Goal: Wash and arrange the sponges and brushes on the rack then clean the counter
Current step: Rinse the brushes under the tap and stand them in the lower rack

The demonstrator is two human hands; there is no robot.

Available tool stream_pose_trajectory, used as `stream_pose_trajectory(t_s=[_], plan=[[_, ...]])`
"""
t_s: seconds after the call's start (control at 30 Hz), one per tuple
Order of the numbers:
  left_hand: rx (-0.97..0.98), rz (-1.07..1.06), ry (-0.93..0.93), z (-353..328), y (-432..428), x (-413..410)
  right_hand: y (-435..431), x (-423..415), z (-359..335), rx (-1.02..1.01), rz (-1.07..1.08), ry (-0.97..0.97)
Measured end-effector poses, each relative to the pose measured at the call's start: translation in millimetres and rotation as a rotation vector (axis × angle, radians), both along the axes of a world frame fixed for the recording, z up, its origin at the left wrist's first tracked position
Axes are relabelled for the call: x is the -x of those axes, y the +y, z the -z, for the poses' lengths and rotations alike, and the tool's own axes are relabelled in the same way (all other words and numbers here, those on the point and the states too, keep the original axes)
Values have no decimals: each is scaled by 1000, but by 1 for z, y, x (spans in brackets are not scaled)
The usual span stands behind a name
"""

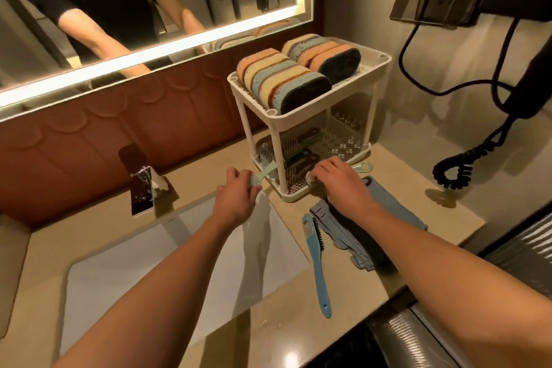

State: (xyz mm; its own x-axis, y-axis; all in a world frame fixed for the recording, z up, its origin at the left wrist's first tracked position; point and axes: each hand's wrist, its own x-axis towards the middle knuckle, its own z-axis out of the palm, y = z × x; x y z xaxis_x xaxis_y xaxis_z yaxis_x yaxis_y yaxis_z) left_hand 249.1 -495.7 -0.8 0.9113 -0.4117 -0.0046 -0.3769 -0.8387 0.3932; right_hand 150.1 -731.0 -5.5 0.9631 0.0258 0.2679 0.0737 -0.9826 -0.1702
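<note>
A white two-tier rack [378,64] stands on the beige counter [418,203] right of the sink. Its top tier holds two rows of several coloured sponges [280,76] on edge. Several brushes [301,146] lie on the lower tier. My left hand [236,191] grips a pale green brush [263,175] at the rack's front left corner. My right hand [337,179] is closed on another pale green brush whose ringed handle end [365,167] sticks out past the rack's front right. A blue brush [318,263] lies on the counter near the sink.
The white sink basin [149,272] lies below my left arm, with a chrome tap [145,188] behind it. A folded grey-blue cloth [385,218] lies under my right wrist. A black wall hairdryer with coiled cord [457,170] hangs at right. A lit mirror [119,9] spans the back wall.
</note>
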Motion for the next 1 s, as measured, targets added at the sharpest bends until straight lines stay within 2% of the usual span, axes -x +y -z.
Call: stream_pose_trajectory(t_s=[0.2, 0.43, 0.67, 0.8, 0.9, 1.0], plan=[[72, 61, 2, 5, -23, -29, -17, -28, 9, -60, 23, -7], [-13, 44, 19, 25, -46, -61, -16, -65, 22, -39, 103, 41], [8, 82, -7, 31, -72, -80, -19, -91, 27, -53, 35, 117], [191, 104, 42, 34, -84, -84, -19, -98, 37, -108, 43, 114], [370, -82, 214, 39, -89, -82, -18, -105, 44, -183, 84, 92], [552, 122, 146, 42, -96, -75, -16, -108, 52, -252, 144, 76]])
